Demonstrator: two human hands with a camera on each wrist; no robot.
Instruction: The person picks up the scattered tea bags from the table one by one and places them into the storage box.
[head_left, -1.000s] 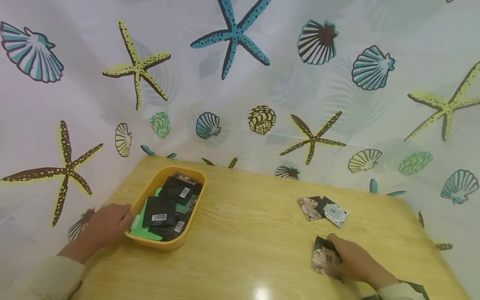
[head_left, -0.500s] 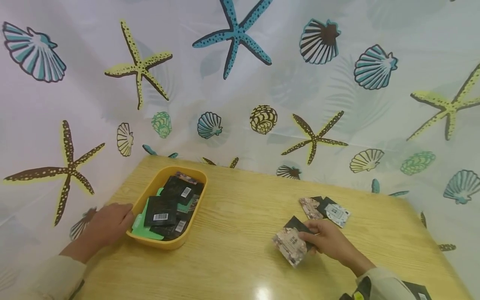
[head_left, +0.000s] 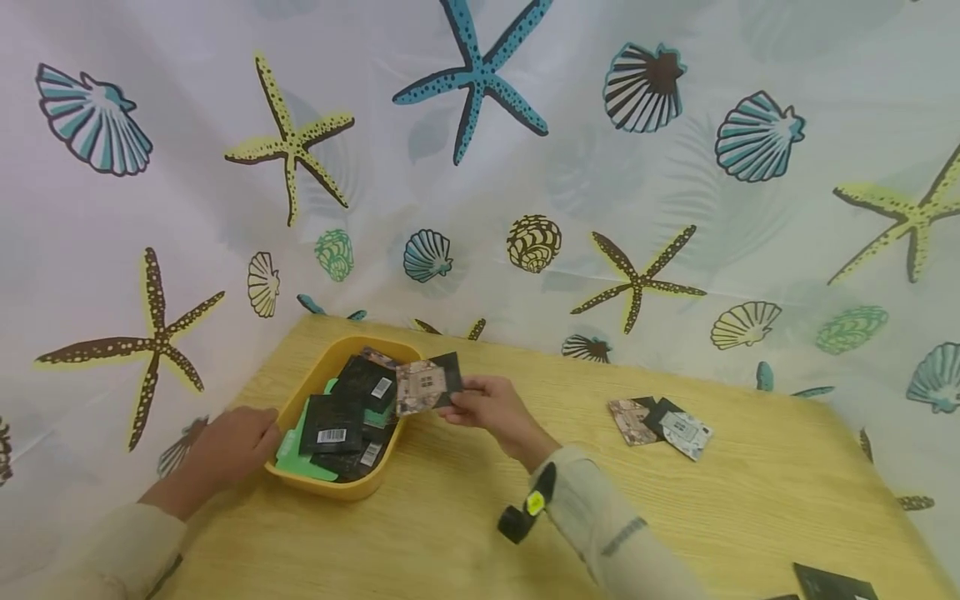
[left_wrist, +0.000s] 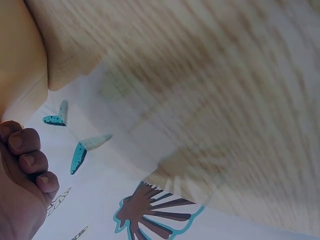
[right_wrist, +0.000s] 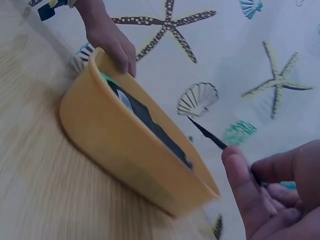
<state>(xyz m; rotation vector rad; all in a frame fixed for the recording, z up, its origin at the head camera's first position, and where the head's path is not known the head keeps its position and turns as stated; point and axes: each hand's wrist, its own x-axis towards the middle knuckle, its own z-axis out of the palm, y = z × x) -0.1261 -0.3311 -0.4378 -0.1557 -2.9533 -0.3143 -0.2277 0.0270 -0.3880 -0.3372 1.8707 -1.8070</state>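
My right hand [head_left: 491, 410] pinches a thin square packet [head_left: 422, 385], tan-patterned with a black end, over the right rim of a yellow plastic bin [head_left: 352, 492]. Seen edge-on in the right wrist view, the packet [right_wrist: 210, 134] is a dark sliver between thumb and fingers. My left hand [head_left: 232, 450] grips the bin's left rim; its curled fingers [left_wrist: 31, 159] show at the side of the left wrist view, where the bin's rim is hard to make out. Inside the bin lie several black packets [head_left: 335, 417] with white barcode labels, along with green pieces [head_left: 303, 465].
On the right of the wooden table [head_left: 450, 533] lie a pinkish packet [head_left: 632, 419] and a white-and-black one [head_left: 684, 429], side by side. A black packet [head_left: 832, 582] is at the lower right corner. A sheet printed with shells and starfish [head_left: 480, 75] hangs behind.
My right hand has picked the tan-patterned packet up off the right side of the table and carried it left to the bin. The left hand has stayed at the bin.
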